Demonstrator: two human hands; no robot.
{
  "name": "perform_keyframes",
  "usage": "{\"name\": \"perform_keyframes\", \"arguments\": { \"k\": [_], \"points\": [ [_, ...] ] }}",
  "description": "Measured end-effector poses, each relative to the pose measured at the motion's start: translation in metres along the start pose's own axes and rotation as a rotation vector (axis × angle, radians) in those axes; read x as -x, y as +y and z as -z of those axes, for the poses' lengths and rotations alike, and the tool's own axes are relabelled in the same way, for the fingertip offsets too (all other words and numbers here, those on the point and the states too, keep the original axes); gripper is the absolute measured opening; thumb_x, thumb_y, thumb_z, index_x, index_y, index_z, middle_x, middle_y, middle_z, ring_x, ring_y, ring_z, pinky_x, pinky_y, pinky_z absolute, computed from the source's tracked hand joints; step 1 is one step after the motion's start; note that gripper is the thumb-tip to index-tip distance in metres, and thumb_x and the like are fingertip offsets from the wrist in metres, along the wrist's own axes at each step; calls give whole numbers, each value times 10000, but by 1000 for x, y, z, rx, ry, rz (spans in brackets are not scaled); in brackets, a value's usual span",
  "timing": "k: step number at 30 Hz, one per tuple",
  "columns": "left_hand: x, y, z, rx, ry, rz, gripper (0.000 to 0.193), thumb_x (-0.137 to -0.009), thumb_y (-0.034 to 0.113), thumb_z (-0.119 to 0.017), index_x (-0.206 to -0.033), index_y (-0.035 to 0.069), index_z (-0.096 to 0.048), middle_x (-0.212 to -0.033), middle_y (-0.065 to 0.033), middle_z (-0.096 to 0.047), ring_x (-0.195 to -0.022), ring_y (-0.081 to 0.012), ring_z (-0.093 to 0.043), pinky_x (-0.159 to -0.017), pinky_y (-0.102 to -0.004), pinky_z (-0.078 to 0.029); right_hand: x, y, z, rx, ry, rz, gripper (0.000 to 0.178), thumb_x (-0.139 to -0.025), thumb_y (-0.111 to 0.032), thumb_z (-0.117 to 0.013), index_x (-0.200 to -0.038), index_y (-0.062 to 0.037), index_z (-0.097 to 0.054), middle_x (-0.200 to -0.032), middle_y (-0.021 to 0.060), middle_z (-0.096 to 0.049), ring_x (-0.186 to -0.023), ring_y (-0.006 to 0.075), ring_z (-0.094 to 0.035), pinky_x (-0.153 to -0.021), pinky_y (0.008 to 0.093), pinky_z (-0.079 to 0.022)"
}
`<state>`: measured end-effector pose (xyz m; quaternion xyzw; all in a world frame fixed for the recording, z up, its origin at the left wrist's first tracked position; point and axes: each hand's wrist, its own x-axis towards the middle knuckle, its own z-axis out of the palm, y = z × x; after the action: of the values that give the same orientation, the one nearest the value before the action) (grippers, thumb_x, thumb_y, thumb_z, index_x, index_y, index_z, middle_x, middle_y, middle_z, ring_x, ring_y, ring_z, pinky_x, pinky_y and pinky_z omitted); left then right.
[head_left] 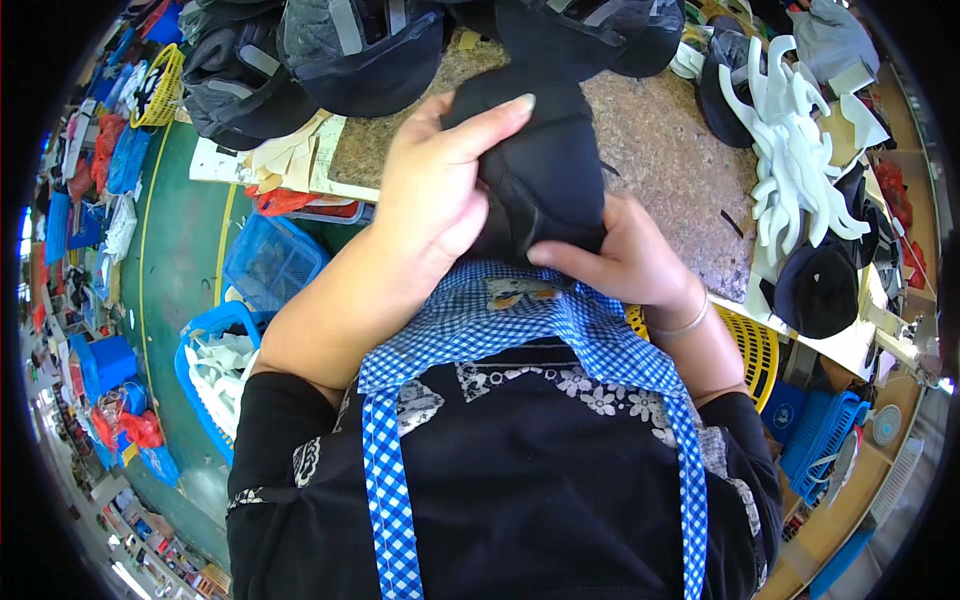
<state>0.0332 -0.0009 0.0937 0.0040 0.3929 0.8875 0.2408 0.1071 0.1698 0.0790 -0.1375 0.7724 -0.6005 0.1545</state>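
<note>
A black cap (540, 175) is held close to the chest, above the speckled worktable (660, 140). It is gripped from the top by the left hand (435, 195), fingers curled over the crown, while its lower edge is pinched by the right hand (625, 260)

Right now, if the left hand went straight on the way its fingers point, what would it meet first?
The left hand already grips the black cap piece; past it, probably the dark caps piled at the table's far edge, though depth is unclear.

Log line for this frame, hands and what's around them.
left hand: gripping black cap | right hand: gripping same cap | white brim inserts: on table, right | blue basket: left
</note>
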Motion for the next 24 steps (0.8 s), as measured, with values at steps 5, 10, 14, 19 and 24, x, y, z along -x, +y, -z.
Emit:
{"name": "perform_keyframes", "arguments": {
  "k": [5, 10, 14, 19, 24],
  "points": [
    [-6, -2, -14, -80, -86, -21, 326, -843, 143, -664, -1050, -43, -494, -984, -126, -618, -897, -186, -628, -770, -296, -525, 2, -10, -4, -891, -57, -136, 538, -743, -43, -686, -1221, 72, -467, -1130, 152, -589, -1003, 227, -583, -906, 352, -451],
    [-9, 33, 8, -800, -395, 304, 454, -897, 436, -575, -986, -6, -632, -940, -61, -629, -849, -93, -586, -687, -215, -468, 5, -23, 7, -413, 248, 276, 442, -783, 19, -676, -1189, 50, -505, -1099, 91, -600, -1005, 155, -560, -887, 297, -450],
    [-4, 40, 16, -859, -488, 327, 444, -886, 446, -589, -911, 9, -667, -819, -20, -635, -718, -54, -559, -629, -208, -453, 1, -27, 5, -286, 281, 260, 382, -806, 24, -653, -1164, 51, -523, -1058, 79, -619, -968, 146, -576, -862, 289, -464],
    [-7, 43, 22, -452, -298, -4, 166, -878, 183, -637, -919, 28, -592, -761, -31, -639, -657, -115, -620, -579, -251, -466, 3, -37, 3, -252, 258, 158, 685, -782, -7, -576, -1391, 68, -270, -1366, 188, -423, -1274, 282, -410, -1077, 386, -281],
    [-4, 18, 9, -1352, -172, -883, 116, -866, 99, -619, -942, 47, -549, -757, -125, -577, -661, -250, -587, -609, -286, -466, 8, -22, -3, -749, 206, 95, 452, -826, -12, -587, -1255, 51, -460, -1179, 142, -576, -1089, 222, -557, -952, 338, -433]
  ]
}}
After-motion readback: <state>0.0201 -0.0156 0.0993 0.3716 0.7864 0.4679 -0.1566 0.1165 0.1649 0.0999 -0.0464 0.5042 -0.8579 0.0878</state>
